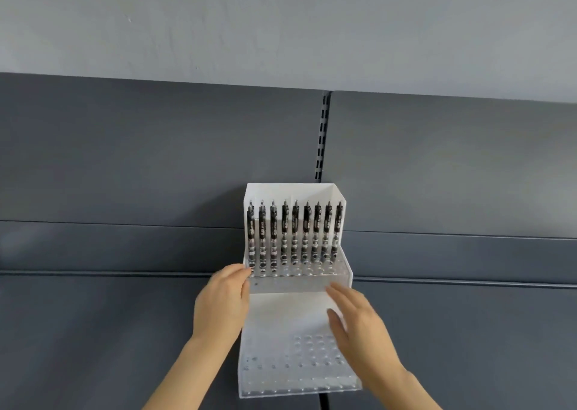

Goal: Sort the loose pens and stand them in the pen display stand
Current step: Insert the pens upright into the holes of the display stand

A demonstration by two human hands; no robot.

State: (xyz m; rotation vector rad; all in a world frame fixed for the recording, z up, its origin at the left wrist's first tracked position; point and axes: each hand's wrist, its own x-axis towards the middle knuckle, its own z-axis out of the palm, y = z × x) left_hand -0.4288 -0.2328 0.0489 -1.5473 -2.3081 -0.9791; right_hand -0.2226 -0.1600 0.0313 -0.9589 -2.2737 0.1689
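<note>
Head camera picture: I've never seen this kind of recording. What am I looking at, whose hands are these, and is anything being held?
There is no machine here. A person wears one camera on the head, looking forward and down, so the two bare arms entering from below are theirs. Against a dark grey shelf wall stands a white, stepped pen display stand with rows of holes. Black pens stand upright in its back tier, and the holes in the front tier are empty. The left hand touches the stand's left edge; whether it grips it is unclear. The right hand is open, fingers straight, over the stand's right side, holding nothing. No loose pens show.
</note>
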